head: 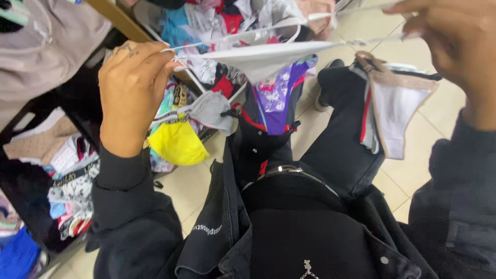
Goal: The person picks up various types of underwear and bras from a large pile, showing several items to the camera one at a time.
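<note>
My left hand [132, 90] and my right hand [454, 44] hold a pair of white underwear [261, 57] stretched flat between them by its thin side straps. More underwear hangs below it: a purple printed pair [276, 98], a grey pair [209, 109] and a yellow pair [176, 142] near my left hand, and a beige and white pair [395, 111] under my right hand. How these hanging pairs are held is hidden. Both arms wear dark sleeves.
A bin of mixed colourful underwear [222, 23] stands ahead. At the left a dark shelf [31, 170] holds folded garments. A grey garment [46, 46] hangs top left. Below are my dark jacket, black trousers [336, 150] and a pale tiled floor [186, 186].
</note>
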